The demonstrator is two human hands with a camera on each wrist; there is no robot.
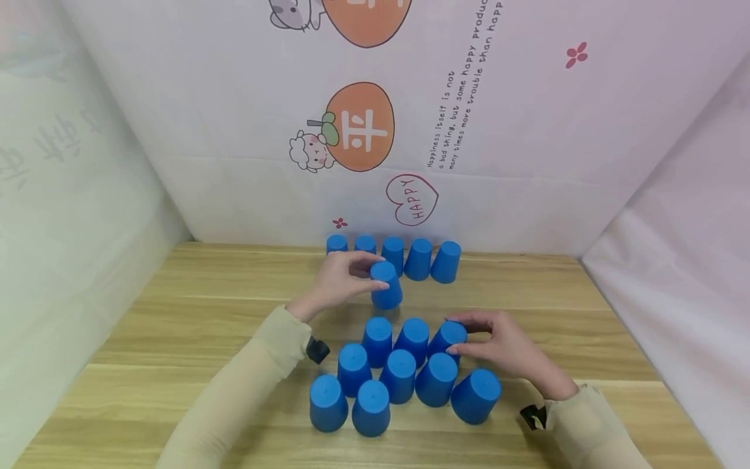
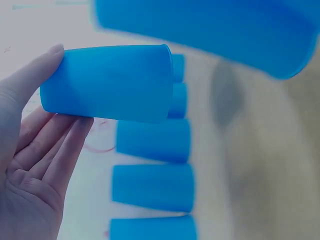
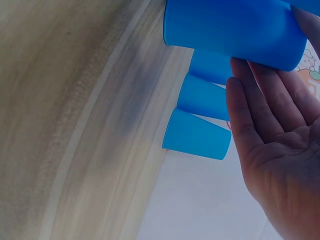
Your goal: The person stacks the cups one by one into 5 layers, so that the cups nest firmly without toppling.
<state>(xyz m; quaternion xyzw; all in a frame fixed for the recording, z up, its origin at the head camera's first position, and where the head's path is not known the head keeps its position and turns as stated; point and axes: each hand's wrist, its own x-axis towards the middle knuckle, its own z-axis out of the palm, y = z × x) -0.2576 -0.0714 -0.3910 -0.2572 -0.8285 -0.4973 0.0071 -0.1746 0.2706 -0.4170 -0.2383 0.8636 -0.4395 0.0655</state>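
Observation:
My left hand (image 1: 346, 277) pinches an upside-down blue cup (image 1: 387, 293) between thumb and fingers, in front of the back row. In the left wrist view this held cup (image 2: 107, 82) has the thumb on one side and fingers on the other; whether its rim touches the table I cannot tell. My right hand (image 1: 498, 342) grips another upturned blue cup (image 1: 448, 339), the right end of a row of three. Its thumb lies on the near side and the fingers reach round the far side. The right wrist view shows that cup (image 3: 230, 30) against the fingertips.
Several upturned blue cups (image 1: 446, 262) line the back of the wooden table (image 1: 205, 312), before a printed white cloth (image 1: 515, 163). Closer in, a middle row (image 1: 401, 378) stands in front of the row of three. Two cups (image 1: 372, 409) stand at the front left, another (image 1: 476, 396) at right.

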